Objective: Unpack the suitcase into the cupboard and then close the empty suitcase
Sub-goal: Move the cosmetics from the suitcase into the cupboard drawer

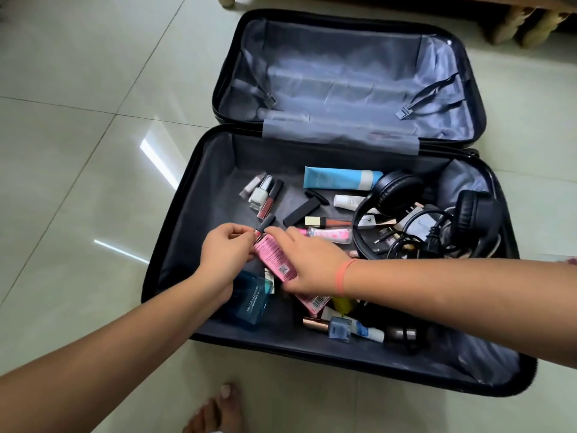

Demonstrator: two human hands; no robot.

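Note:
A black suitcase (190,189) lies open on the tiled floor, its far half bare grey lining. The near half holds several cosmetics, a blue tube (340,178), black headphones (468,214) with tangled cables, and a blue cologne bottle (249,303). My left hand (226,254) pinches a small dark-capped lip-gloss tube (265,225) over the case. My right hand (307,264) grips a pink box (274,259) right beside it. The two hands almost touch. A second pink box lies partly hidden under my right hand.
Glossy pale floor tiles surround the suitcase. Wooden furniture legs (518,25) stand at the far right corner. My bare foot (215,410) is on the floor just in front of the case's near edge.

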